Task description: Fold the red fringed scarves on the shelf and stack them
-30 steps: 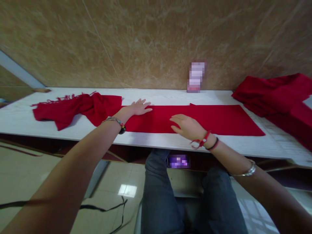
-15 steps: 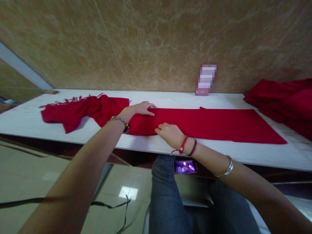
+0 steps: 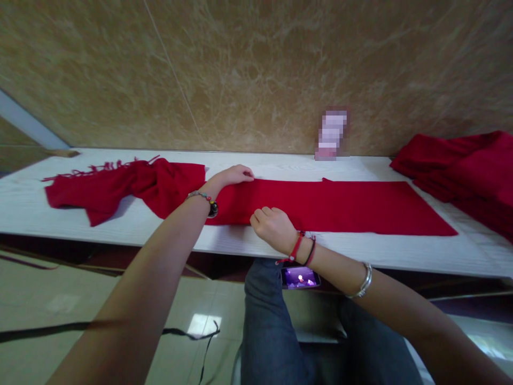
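Observation:
A red scarf [image 3: 344,206] lies lengthwise along a white tabletop. Its right part is flat, while the left part is bunched and ends in fringe. My left hand [image 3: 237,175] reaches across the cloth, thumb and fingers pinched together on the far edge. At the near edge my right hand [image 3: 273,227] is closed, its curled fingers on the scarf's border; the fingertips are partly hidden. Between the hands the cloth is smooth. A small corner of red cloth sticks out past the far edge.
More red cloth [image 3: 468,171] is heaped at the table's right end. A blurred-out pink and white item [image 3: 332,135] leans by the marble-patterned wall [image 3: 256,75]. Below the white tabletop [image 3: 232,243], a phone with a lit screen [image 3: 300,277] rests by my knee. A black strap hangs at lower left.
My left fingers, spread on the cloth before, have closed at the far edge. The right hand stays closed at the near edge. The whole view has shifted slightly.

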A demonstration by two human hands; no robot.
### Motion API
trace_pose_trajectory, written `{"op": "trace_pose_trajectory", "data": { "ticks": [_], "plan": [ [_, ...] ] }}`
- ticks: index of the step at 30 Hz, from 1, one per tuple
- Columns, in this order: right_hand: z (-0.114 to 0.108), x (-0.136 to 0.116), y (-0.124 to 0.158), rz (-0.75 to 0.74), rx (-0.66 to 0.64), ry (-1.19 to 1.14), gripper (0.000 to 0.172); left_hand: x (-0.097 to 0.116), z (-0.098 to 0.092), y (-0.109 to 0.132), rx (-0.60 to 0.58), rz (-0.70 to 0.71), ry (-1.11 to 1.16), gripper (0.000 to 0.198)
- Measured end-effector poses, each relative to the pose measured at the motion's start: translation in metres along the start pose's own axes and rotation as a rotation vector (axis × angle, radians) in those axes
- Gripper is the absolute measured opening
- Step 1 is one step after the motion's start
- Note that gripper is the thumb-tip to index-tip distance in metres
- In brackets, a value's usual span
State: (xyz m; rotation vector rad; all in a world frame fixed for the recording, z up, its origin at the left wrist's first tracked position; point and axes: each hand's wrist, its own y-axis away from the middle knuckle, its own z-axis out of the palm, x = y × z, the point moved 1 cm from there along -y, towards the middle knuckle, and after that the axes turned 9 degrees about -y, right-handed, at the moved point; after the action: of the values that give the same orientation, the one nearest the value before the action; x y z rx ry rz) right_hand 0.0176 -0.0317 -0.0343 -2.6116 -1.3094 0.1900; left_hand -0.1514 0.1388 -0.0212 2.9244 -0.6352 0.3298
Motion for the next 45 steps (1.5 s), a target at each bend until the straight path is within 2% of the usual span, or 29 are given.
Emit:
{"op": "trace_pose_trajectory", "data": {
  "ticks": [4, 10, 15, 21, 25, 28, 32, 35, 38, 40, 42, 45],
  "plan": [
    [-0.001, 0.001, 0.002, 0.009, 0.037, 0.018, 0.025, -0.003, 0.000, 0.000, 0.051, -0.046, 0.104, 0.032],
    [0.004, 0.000, 0.001, -0.049, -0.002, 0.014, 0.025, 0.002, 0.008, 0.004, 0.019, -0.087, 0.009, 0.033],
    [0.004, 0.004, 0.001, -0.091, -0.024, 0.011, 0.023, 0.006, 0.006, 0.001, -0.005, -0.078, 0.035, 0.027],
    [-0.001, 0.007, 0.001, -0.100, 0.067, 0.006, 0.025, 0.010, -0.002, 0.003, -0.011, -0.064, 0.088, 0.024],
    [-0.020, 0.016, 0.008, -0.051, 0.165, 0.071, 0.028, 0.023, -0.018, 0.007, 0.086, -0.109, 0.181, 0.029],
    [-0.046, 0.027, 0.020, -0.019, 0.238, 0.159, 0.031, 0.047, -0.039, 0.006, 0.155, -0.110, 0.286, 0.030],
    [-0.086, 0.050, 0.048, 0.030, 0.335, 0.318, 0.035, 0.096, -0.068, -0.007, 0.223, -0.012, 0.382, 0.029],
    [-0.117, 0.073, 0.082, 0.082, 0.401, 0.474, 0.038, 0.139, -0.086, -0.026, 0.255, 0.069, 0.426, 0.028],
    [-0.144, 0.098, 0.124, 0.206, 0.375, 0.536, 0.039, 0.185, -0.096, -0.049, 0.215, 0.154, 0.482, 0.026],
    [-0.155, 0.116, 0.154, 0.309, 0.327, 0.557, 0.037, 0.216, -0.097, -0.064, 0.168, 0.188, 0.523, 0.027],
    [-0.158, 0.133, 0.185, 0.395, 0.285, 0.590, 0.035, 0.247, -0.088, -0.080, 0.131, 0.196, 0.544, 0.026],
    [-0.143, 0.160, 0.230, 0.472, 0.233, 0.622, 0.029, 0.290, -0.055, -0.105, 0.072, 0.203, 0.546, 0.022]
  ]
}}
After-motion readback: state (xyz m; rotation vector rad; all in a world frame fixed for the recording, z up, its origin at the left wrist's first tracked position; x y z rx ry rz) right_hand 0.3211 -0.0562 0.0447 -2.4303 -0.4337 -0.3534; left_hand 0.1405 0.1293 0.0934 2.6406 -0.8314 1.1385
